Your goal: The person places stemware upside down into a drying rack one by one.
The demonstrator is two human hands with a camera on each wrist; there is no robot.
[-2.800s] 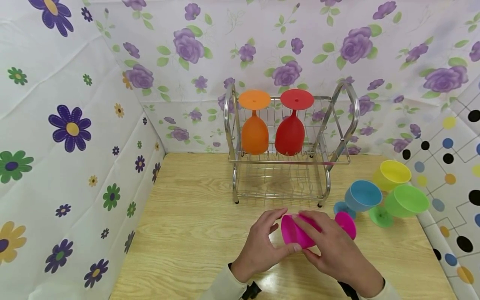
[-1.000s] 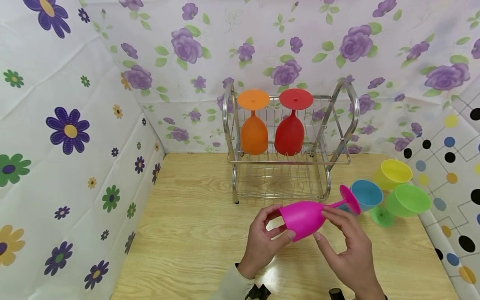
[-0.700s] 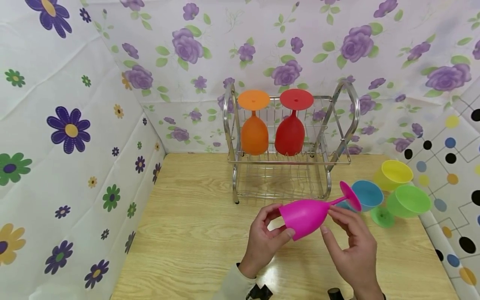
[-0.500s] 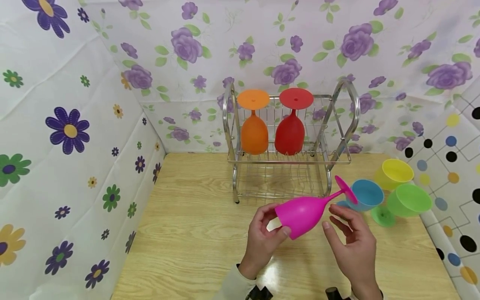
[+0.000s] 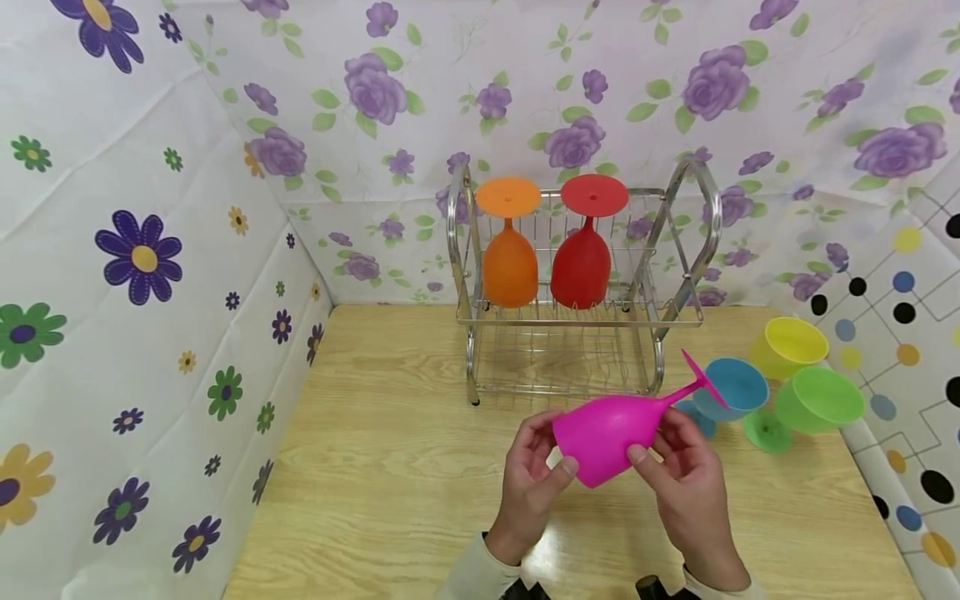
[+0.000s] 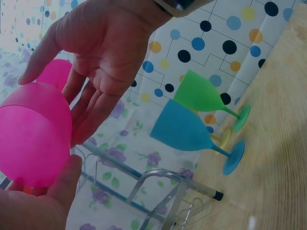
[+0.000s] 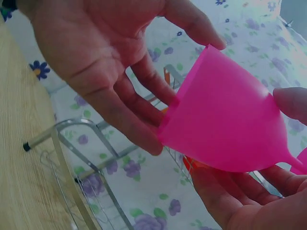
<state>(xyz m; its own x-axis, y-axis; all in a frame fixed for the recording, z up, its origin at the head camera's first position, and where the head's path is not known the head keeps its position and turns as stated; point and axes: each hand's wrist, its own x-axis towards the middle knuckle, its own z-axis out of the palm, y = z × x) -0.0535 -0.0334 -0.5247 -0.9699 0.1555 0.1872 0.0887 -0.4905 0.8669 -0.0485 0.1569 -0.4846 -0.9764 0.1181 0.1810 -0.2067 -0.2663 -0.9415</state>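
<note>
A pink plastic wine glass (image 5: 606, 437) is held tilted above the table in the head view, its mouth toward the left and its foot up to the right. My left hand (image 5: 527, 490) grips the rim, the thumb in front. On the lower bowl near the stem, my right hand (image 5: 688, 492) has its thumb in front and its fingers behind, partly hidden. The right wrist view shows the bowl (image 7: 230, 112) between both hands. An orange glass (image 5: 510, 267) and a red glass (image 5: 581, 268) stand upside down in the rack's upper tier.
A two-tier metal dish rack (image 5: 562, 322) stands at the back of the wooden table (image 5: 375, 467). Upright blue (image 5: 730, 389), green (image 5: 819, 400) and yellow (image 5: 789, 347) wine glasses stand close together at the right, just beyond the pink glass's foot. Patterned cloth walls enclose the table.
The pink glass has turned so its foot points up and right. My right hand first left the bowl, then came back in to hold it near the stem. The left hand keeps the rim.
</note>
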